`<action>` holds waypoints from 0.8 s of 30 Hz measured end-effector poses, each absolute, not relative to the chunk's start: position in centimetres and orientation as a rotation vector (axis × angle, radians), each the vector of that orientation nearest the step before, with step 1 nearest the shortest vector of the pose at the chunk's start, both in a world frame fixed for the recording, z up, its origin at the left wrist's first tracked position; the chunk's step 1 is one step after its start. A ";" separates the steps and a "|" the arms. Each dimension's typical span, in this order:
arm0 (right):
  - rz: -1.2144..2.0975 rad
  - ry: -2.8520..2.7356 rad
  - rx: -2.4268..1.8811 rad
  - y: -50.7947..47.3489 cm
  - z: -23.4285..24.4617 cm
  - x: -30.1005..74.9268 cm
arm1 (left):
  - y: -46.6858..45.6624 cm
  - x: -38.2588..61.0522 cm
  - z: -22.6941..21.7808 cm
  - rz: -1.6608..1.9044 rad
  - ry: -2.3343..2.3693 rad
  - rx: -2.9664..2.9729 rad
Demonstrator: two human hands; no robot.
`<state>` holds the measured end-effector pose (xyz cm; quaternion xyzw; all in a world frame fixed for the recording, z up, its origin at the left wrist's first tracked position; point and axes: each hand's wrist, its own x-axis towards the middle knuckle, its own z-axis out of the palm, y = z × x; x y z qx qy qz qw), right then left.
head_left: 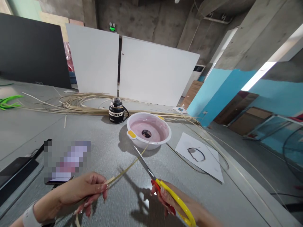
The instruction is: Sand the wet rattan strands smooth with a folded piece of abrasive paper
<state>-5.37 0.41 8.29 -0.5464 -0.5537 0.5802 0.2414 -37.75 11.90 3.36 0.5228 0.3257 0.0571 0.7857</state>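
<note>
Pinched between the fingers of my left hand (91, 190) is a thin, pale cane strip (125, 170). Its far end reaches up toward the white basin (169, 138), and a lower part trails under the hand. My right hand (169, 197) grips scissors (165, 186) with one yellow and one red handle. The blades point up and left and lie near the strip's far part; whether they touch it I cannot tell. Inside the basin is pinkish liquid with a dark round patch at the bottom.
A black bottle (115, 112) marked ENERGY stands left of the basin. Behind lies a long bundle of cane strips (78, 104). A paper sheet (208, 160) with a small curved piece is at right. A blurred-out phone (68, 164) lies left. White panels (156, 69) stand behind.
</note>
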 end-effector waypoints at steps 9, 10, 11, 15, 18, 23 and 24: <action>1.644 -1.497 -1.552 0.7 8.5 -5.4 | 11.3 -37.7 4.7 0.119 0.799 1.121; 1.635 -1.489 -1.564 0.7 8.6 -5.4 | 11.3 -37.8 4.5 0.119 0.806 1.114; 1.619 -1.481 -1.574 0.7 8.7 -5.5 | 11.3 -37.9 4.1 0.117 0.807 1.108; 1.576 -1.418 -1.629 0.7 9.0 -6.0 | 11.5 -38.3 2.5 0.121 0.754 1.097; 1.559 -1.360 -1.677 0.7 8.9 -6.3 | 11.7 -38.3 1.9 0.140 0.736 1.095; 1.501 -1.361 -1.839 1.0 8.1 -6.0 | 11.8 -37.8 2.7 0.145 0.719 1.097; 1.499 -1.395 -1.877 1.2 7.8 -5.8 | 11.9 -37.7 3.0 0.155 0.719 1.086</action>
